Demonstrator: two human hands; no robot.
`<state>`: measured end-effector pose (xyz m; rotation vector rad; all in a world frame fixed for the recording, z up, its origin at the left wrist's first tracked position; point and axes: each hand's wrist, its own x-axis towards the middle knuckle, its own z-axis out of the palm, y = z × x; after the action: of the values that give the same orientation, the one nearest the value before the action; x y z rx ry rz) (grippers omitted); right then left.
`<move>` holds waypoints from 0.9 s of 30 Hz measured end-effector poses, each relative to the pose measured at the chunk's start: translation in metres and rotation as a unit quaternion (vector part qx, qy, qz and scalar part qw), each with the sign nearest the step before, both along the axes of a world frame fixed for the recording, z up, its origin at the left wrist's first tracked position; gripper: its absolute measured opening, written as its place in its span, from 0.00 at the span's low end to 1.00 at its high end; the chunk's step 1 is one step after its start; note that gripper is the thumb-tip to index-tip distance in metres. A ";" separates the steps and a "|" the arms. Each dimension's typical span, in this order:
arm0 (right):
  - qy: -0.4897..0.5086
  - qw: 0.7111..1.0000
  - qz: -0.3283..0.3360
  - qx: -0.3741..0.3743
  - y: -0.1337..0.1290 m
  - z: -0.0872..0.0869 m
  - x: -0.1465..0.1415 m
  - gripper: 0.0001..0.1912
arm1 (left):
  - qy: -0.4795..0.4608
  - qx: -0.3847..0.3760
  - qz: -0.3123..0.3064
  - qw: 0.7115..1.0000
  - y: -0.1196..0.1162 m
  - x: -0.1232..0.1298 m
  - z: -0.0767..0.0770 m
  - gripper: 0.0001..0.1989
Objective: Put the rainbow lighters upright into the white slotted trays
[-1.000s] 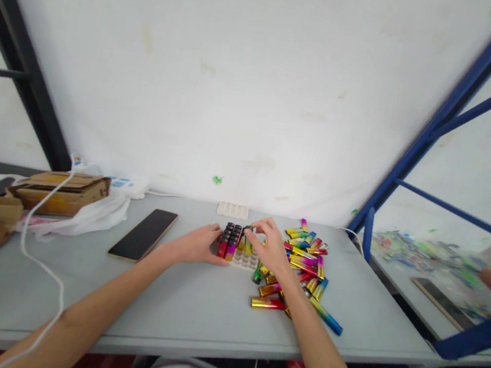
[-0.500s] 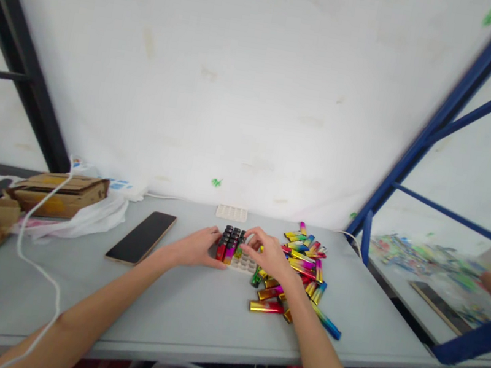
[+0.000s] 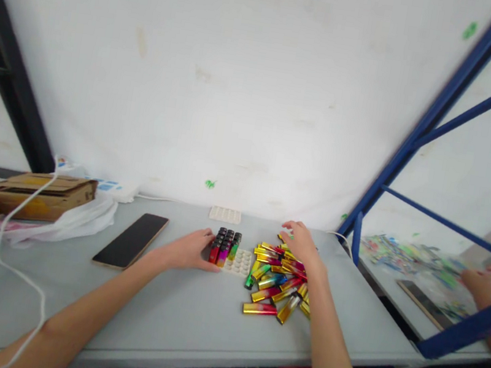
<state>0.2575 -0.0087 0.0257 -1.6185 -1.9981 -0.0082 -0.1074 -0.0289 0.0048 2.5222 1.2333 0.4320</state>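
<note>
Our left hand [image 3: 191, 249], fingers apart, beside glossy upright lighters [image 3: 223, 247]; right hand [image 3: 303, 243], one o'clock, at metallic-sheened pile [image 3: 265, 293], grip unclear.

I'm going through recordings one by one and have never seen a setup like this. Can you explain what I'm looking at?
There is no machine here: a person works with two bare hands, seen by one head-worn camera looking forward and down. On the grey table, a pale tray with pockets holds what look like lighters standing upright. The left grip is spread at their left side; whether it clasps them or only steadies them is unclear. The right grip is over a loose pile of colourful lighters; I can't tell if it holds one. A phone and a cardboard box lie to the left. Beyond the blue frame, another person's hands show.
</note>
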 end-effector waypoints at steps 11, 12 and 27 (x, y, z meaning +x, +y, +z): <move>-0.098 0.983 0.045 -0.145 0.049 -0.012 0.036 0.20 | -0.005 -0.001 0.011 1.000 -0.001 0.001 0.000 0.32; -0.098 0.983 0.050 -0.148 0.052 -0.012 0.038 0.18 | -0.003 -0.001 0.011 1.000 -0.001 0.001 0.000 0.32; 0.189 0.979 0.079 -0.022 0.023 0.012 -0.002 0.24 | 0.000 -0.002 0.008 1.000 -0.002 0.000 0.001 0.31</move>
<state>0.2552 0.0141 0.0380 -1.3620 -1.8299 0.3789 -0.1075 -0.0308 0.0054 2.5105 1.2534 0.4321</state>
